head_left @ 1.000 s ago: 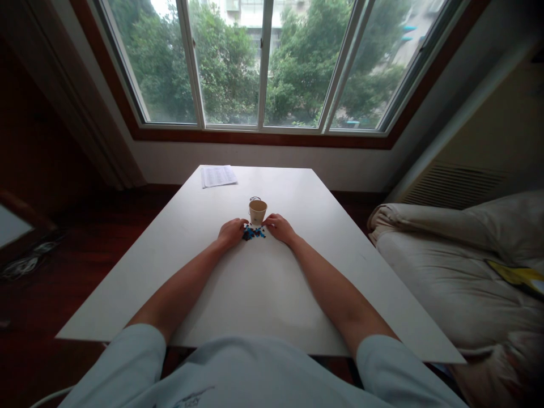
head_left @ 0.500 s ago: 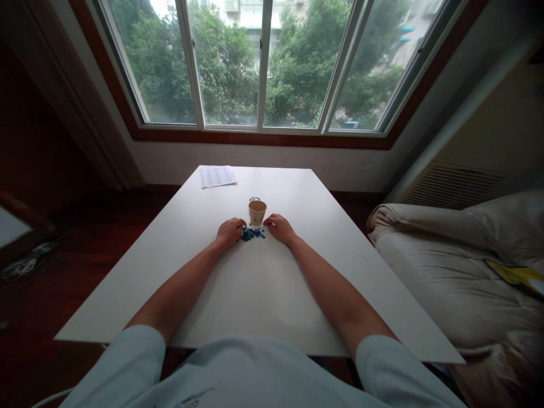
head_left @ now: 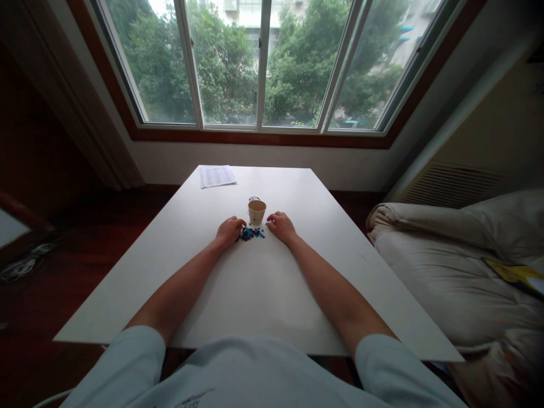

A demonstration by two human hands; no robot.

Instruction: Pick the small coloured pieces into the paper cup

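A small pile of blue and dark bits (head_left: 251, 233) lies on the white table (head_left: 255, 294), just in front of a tan paper cup (head_left: 257, 212). My left hand (head_left: 229, 230) rests at the pile's left edge with its fingers curled, fingertips at the bits. My right hand (head_left: 280, 226) sits at the pile's right, fingers curled in a pinch close to the cup's base. What either hand holds, if anything, is too small to make out.
A printed sheet of paper (head_left: 218, 175) lies at the table's far left corner. A small dark ring (head_left: 254, 199) sits behind the cup. Rumpled bedding (head_left: 459, 266) borders the table's right side. A window runs along the far wall.
Both hands have stayed beside the pile, with only small finger shifts. The right hand has drawn slightly back from the pile toward the cup's side.
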